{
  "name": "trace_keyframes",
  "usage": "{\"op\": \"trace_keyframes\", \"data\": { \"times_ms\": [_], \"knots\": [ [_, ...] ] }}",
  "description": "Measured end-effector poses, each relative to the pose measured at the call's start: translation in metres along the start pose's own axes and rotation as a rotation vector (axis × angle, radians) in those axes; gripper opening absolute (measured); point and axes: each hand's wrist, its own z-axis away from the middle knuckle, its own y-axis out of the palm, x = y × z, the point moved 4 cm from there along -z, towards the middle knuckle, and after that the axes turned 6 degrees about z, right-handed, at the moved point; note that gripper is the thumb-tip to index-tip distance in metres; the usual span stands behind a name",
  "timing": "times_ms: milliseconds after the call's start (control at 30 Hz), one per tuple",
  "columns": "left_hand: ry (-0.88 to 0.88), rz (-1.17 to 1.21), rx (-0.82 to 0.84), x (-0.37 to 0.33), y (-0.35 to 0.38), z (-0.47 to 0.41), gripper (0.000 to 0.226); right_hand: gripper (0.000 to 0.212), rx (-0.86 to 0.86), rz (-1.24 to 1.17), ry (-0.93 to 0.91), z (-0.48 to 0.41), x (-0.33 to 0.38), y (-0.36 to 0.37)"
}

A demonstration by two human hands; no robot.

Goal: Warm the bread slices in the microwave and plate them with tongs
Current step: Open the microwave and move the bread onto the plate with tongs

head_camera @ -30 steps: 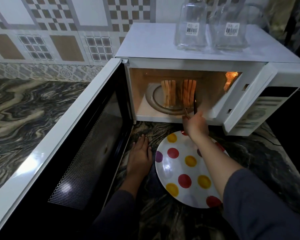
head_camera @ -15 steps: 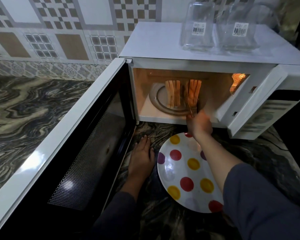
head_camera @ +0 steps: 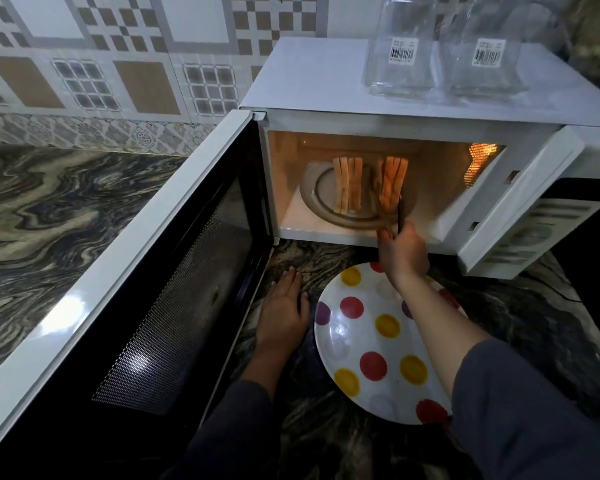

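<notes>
**Two hands at the open microwave**

1. Plate (head_camera: pixel 361 337): white with red, yellow and purple dots. It lies flat on the countertop (head_camera: pixel 49 209), directly in front of the microwave (head_camera: pixel 326 74), and no bread is on it.
2. Left hand (head_camera: pixel 283 315): rests palm down on the countertop in front of the microwave, between the swung-open door (head_camera: pixel 153 271) and the plate. Its fingers are straight, and it holds nothing.
3. Right hand (head_camera: pixel 403 252): positioned at the lower front edge of the microwave opening, above the far rim of the plate. Its fingers are curled round the handle end of the tongs (head_camera: pixel 400 213).
4. Tongs: the arms extend into the lit cavity and pass either side of the near end of the slice group nearer the control panel (head_camera: pixel 534 237) (whether the arms actually squeeze it cannot be determined).
5. Bread slices (head_camera: pixel 347 183): two groups stand on edge, side by side on the turntable (head_camera: pixel 312 199) inside the microwave.
6. Glass jars (head_camera: pixel 400 53): two clear jars with barcode labels stand on top of the microwave.
7. Tiled wall (head_camera: pixel 118 64): runs behind the microwave.
</notes>
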Motion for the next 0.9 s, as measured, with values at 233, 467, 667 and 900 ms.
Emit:
{"op": "trace_keyframes", "data": {
  "times_ms": [233,467,667,900],
  "knots": [
    [0.013,-0.016,0.002,-0.001,-0.001,0.001,0.053,0.036,-0.004,-0.041,0.016,0.018,-0.016,-0.012],
    [0.022,-0.081,0.068,-0.006,0.001,0.005,0.058,0.035,-0.075,-0.079,0.045,0.094,-0.059,-0.033],
    [0.044,-0.168,0.076,-0.008,0.005,0.032,0.05,0.04,-0.105,0.012,0.056,0.17,-0.105,-0.046],
    [0.072,-0.22,0.131,-0.004,0.008,0.048,0.049,0.041,-0.039,0.153,0.136,0.212,-0.138,-0.052]
  ]
}}
